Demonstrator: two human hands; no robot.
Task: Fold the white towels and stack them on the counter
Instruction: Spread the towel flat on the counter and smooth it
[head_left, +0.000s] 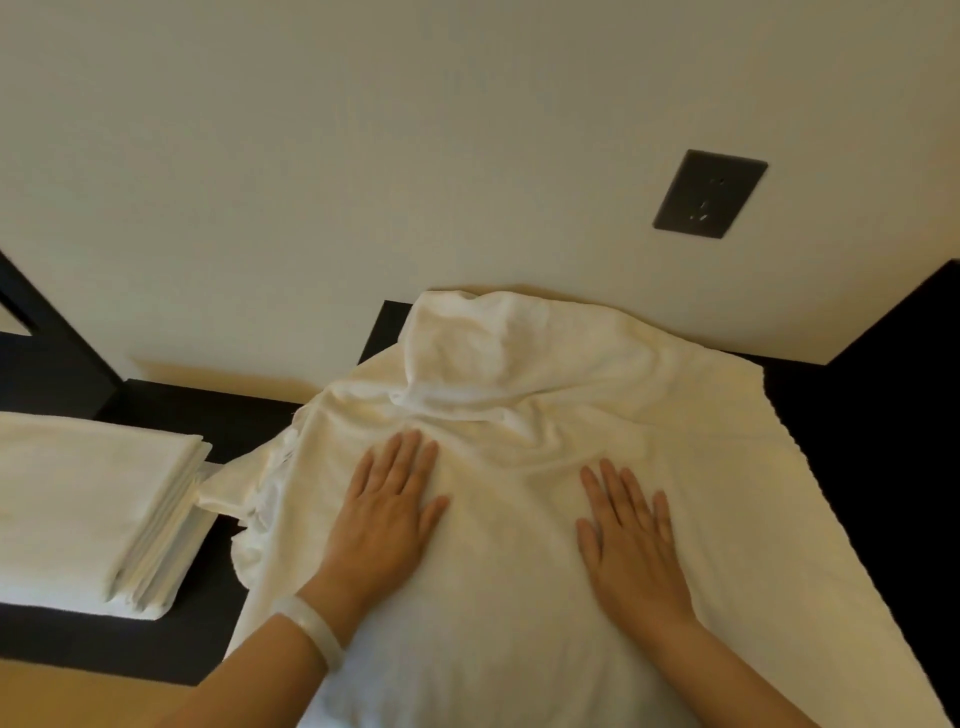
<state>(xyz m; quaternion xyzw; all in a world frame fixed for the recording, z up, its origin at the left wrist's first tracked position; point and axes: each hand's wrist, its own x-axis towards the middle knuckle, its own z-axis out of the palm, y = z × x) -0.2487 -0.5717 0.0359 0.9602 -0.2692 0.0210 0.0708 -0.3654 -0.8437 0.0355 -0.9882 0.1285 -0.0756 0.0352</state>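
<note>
A large white towel (701, 467) lies spread over the dark counter (883, 415), its far end bunched up against the wall. My left hand (384, 512) presses flat on the towel left of its middle, fingers straight. My right hand (631, 540) lies flat on it to the right, fingers straight too. A white band circles my left wrist. At the left, a stack of folded white towels (78, 499) sits on the counter, folded edges facing the spread towel.
A cream wall rises right behind the counter, with a dark outlet plate (709, 193) on it above the towel. A dark frame edge (47, 332) stands at the far left. The towel's left corner nearly touches the stack.
</note>
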